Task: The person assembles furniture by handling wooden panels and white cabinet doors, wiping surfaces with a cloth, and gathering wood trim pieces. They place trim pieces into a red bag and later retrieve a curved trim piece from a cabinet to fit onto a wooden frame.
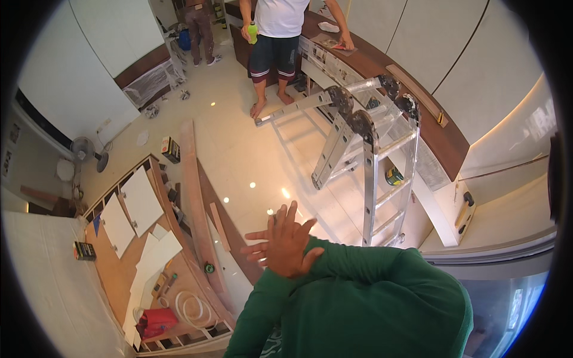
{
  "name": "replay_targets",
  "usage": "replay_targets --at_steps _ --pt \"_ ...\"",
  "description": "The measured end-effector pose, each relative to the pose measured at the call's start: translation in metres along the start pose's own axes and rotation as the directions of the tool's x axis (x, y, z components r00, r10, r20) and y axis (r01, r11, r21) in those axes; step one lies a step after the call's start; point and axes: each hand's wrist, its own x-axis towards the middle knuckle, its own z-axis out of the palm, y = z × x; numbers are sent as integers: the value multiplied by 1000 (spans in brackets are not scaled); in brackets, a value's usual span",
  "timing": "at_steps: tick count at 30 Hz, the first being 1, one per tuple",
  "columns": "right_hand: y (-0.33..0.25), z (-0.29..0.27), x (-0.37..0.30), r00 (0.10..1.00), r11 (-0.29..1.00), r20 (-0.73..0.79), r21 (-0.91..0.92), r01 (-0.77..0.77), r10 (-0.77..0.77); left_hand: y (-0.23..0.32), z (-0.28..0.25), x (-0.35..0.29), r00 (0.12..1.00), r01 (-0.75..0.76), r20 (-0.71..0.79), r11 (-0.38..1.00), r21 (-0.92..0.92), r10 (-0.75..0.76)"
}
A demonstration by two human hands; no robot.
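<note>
Cream flr lane [256, 158] btwn ladder [370, 185] & plank edge [194, 185], beyond spread fingers [289, 222]

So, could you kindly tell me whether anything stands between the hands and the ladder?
Nothing visible does; only floor shows between the overlapped left hand and right hand and the ladder, ahead to their right.

plain deep-green sleeves [370, 262] close by me. further off, a white shirt [283, 18] over black shorts [274, 55], their hems [260, 77] striped white and maroon, and a lime-green bottle [252, 33]. the ladder [369, 200] is silver with black hinges [362, 124], the floor [239, 149] cream, the bench [444, 138] reddish-brown. white panels [141, 201], a tan board [109, 271], a bright red bundle [159, 322].
</note>
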Motion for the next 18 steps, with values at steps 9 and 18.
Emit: replay_targets --at_steps 9,18 --pt "-116 75 254 816 783 -51 -254 -569 576 -358 -73 -39 860 508 -77 834 218 -504" --pt "-209 13 490 902 751 -325 -509 -420 284 -498 -98 -197 206 869 100 229 439 -973"
